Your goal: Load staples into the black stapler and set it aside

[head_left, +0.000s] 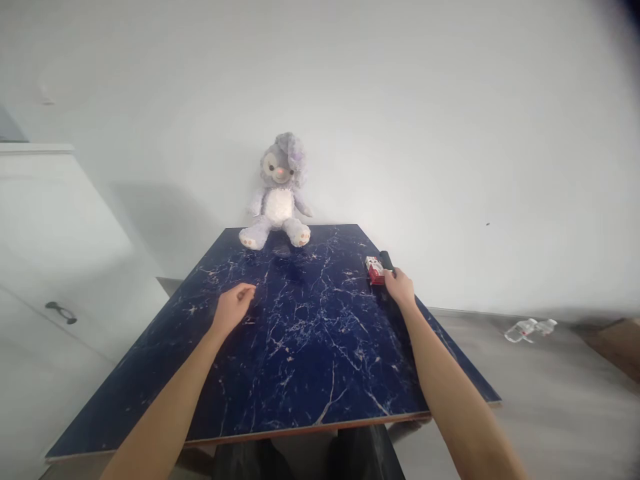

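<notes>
My right hand (400, 288) is closed around a dark, stubby object (387, 261) near the table's right edge; most of it is hidden by the fingers, so its kind is unclear. Against that hand's thumb side lies a small red-and-white box (375, 271), like a cigarette pack. My left hand (234, 305) rests low over the left half of the table, fingers curled in, with nothing visible in them. Beyond both hands, a lilac-grey plush toy (279, 197) with a white belly sits upright at the table's far edge.
The table (300, 347) has a dark blue marbled top and meets a plain white wall (425, 133). To the left stands a white cabinet (55, 247) with a black handle (61, 312). Clear plastic bottles (530, 329) and a brown box (617, 343) are on the floor at right.
</notes>
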`<action>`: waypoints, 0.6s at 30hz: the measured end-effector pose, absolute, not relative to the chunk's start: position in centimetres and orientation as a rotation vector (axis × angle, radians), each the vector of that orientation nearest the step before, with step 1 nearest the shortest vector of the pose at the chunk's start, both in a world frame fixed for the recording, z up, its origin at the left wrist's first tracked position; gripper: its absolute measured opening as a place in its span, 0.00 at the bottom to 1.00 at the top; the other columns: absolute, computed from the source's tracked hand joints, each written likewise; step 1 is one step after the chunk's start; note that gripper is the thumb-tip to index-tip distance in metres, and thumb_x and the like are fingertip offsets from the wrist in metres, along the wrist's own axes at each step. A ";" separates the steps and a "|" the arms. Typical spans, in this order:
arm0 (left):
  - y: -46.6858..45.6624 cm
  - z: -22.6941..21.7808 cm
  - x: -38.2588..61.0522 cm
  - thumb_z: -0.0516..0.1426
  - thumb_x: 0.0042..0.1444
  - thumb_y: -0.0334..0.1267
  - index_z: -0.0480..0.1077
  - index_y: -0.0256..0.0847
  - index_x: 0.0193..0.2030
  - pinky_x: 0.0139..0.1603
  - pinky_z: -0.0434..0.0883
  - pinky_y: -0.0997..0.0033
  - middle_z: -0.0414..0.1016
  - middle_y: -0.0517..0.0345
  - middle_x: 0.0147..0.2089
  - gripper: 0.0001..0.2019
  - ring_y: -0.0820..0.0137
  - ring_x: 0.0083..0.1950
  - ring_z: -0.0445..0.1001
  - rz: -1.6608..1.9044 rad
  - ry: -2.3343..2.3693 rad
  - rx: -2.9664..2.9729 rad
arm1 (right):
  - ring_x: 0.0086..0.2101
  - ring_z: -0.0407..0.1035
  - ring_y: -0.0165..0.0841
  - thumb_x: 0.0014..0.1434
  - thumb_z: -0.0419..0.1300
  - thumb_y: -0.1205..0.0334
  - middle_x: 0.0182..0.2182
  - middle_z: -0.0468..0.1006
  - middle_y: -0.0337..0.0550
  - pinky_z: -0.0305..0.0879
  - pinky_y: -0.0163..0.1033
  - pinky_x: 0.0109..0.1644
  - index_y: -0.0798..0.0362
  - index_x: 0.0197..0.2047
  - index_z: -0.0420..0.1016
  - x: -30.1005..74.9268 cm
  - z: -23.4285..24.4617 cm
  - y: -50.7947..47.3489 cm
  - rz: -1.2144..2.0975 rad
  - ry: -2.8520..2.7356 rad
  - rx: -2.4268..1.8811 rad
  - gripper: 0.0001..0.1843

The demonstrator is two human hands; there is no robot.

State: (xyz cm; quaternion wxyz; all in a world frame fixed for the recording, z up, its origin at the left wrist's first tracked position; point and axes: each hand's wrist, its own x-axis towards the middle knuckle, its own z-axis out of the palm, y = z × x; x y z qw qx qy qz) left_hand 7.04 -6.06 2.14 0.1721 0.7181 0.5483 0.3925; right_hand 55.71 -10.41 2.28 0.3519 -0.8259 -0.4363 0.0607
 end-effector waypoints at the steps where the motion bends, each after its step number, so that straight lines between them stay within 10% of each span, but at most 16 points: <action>1: -5.7 2.1 5.8 0.54 0.61 0.44 0.78 0.44 0.44 0.45 0.71 0.68 0.83 0.57 0.36 0.13 0.63 0.40 0.81 1.152 1.621 1.965 | 0.47 0.74 0.47 0.65 0.49 0.49 0.45 0.81 0.58 0.65 0.45 0.51 0.57 0.55 0.77 55.6 2.2 -10.3 0.162 -1.149 -2.134 0.27; 18: -4.9 1.8 4.5 0.55 0.62 0.41 0.78 0.44 0.45 0.51 0.72 0.66 0.84 0.54 0.42 0.11 0.63 0.44 0.81 1.172 1.779 1.860 | 0.41 0.77 0.39 0.66 0.53 0.52 0.41 0.84 0.45 0.65 0.37 0.45 0.49 0.51 0.79 33.9 2.0 -5.8 0.313 -1.692 -1.733 0.19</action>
